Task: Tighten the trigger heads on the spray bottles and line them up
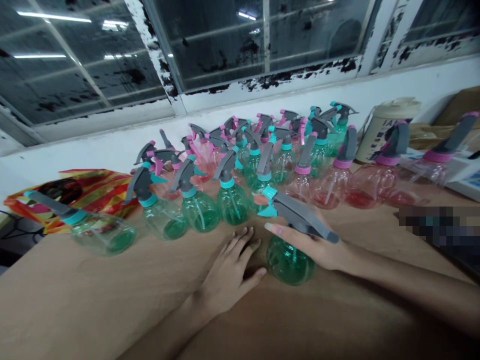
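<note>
My right hand (318,247) is wrapped round the neck of a green spray bottle (288,265), below its grey trigger head. The bottle stands near the middle of the table, with green liquid inside and a turquoise nozzle facing away to the left. Flat on the tabletop, just left of that bottle, lies my left hand (232,265), its fingers stretched out and holding nothing. Beyond my fingertips stands a row of green spray bottles, the nearest being one with a turquoise collar (233,205). Pink spray bottles (332,187) continue the row to the right.
More green and pink spray bottles crowd behind, up to the white wall under the windows. A red-yellow patterned bag (108,182) lies at left. A cream canister (388,125) and cardboard (455,112) are at back right. A pixelated dark object (446,235) rests at right.
</note>
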Available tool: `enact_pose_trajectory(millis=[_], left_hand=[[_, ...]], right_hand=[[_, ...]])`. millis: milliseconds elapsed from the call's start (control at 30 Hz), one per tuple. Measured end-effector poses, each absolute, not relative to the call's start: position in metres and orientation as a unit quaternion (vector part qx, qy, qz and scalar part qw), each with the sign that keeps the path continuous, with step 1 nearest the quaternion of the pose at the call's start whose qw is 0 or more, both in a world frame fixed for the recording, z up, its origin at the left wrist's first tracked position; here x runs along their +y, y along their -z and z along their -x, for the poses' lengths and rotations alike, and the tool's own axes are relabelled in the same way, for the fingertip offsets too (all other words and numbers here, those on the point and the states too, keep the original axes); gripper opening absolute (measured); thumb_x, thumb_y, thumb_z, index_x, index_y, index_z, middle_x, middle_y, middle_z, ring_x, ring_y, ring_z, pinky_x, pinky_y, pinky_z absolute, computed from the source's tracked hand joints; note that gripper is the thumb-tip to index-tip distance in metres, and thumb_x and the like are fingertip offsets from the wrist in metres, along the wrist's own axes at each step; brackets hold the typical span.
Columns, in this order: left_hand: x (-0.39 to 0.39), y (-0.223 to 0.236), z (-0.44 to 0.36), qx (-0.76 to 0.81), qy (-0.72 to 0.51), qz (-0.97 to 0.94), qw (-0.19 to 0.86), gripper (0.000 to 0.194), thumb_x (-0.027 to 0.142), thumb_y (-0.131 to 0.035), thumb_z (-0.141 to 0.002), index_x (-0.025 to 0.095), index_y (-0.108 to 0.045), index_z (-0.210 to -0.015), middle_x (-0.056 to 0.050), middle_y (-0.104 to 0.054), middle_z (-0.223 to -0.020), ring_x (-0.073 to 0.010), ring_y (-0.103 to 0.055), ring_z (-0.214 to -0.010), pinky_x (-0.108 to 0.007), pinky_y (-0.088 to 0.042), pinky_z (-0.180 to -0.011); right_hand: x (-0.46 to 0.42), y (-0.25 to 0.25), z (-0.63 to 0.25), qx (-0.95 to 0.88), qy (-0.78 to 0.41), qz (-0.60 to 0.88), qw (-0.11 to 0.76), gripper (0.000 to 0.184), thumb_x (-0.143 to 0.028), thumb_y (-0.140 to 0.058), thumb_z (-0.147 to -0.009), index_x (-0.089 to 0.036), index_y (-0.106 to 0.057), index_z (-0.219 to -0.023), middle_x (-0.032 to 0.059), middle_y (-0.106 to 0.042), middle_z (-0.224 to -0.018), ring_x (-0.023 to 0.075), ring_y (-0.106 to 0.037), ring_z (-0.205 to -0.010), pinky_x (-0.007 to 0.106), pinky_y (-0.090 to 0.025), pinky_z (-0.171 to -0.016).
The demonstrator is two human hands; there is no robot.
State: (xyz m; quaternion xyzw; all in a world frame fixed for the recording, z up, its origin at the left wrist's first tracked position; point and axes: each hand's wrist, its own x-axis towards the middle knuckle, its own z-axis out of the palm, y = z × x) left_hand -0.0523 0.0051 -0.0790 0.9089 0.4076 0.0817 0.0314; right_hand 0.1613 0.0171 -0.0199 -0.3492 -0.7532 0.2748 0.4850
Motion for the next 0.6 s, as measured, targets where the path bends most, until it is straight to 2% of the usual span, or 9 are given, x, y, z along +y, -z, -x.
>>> enact_pose_trajectory(millis=[167, 367, 600], left_hand=[[0.0054, 0.0777, 0.0518, 0.409, -0.070, -0.909, 0.034, 0.054, 0.042, -0.050, -0.091, 0.014, -0.042, -0.136, -0.015, -0.040, -0.146, -0.0302, -0.036, -0.135, -0.052, -0.032, -0.110], [0.0051, 0.0799, 0.0528, 0.408, -0.088, -0.908, 0.036, 0.052, 0.042, -0.051, -0.091, 0.016, -0.042, -0.136, -0.014, -0.041, -0.145, -0.0300, -0.036, -0.135, -0.052, -0.034, -0.109], [0.0054, 0.0790, 0.0522, 0.407, -0.084, -0.909, 0.028, 0.053, 0.043, -0.050, -0.091, 0.016, -0.043, -0.136, -0.014, -0.044, -0.143, -0.0303, -0.039, -0.133, -0.052, -0.035, -0.108]], right_hand=[[0.0157, 0.0180, -0.1607, -0.747, -0.285, 0.354, 0.485, 0.013, -0.037, -0.057, -0.086, -0.026, -0.063, -0.080, 0.0005, -0.061, -0.076, 0.0179, -0.059, -0.070, 0.033, -0.050, -0.063], [0.0154, 0.0196, -0.1596, -0.733, -0.324, 0.333, 0.497, 0.013, -0.037, -0.059, -0.086, -0.026, -0.063, -0.090, 0.0005, -0.066, -0.090, 0.0182, -0.063, -0.086, 0.032, -0.051, -0.076], [0.0128, 0.0201, -0.1613, -0.730, -0.313, 0.349, 0.497, 0.016, -0.039, -0.059, -0.085, -0.023, -0.063, -0.085, 0.0005, -0.066, -0.083, 0.0162, -0.063, -0.078, 0.029, -0.050, -0.065]])
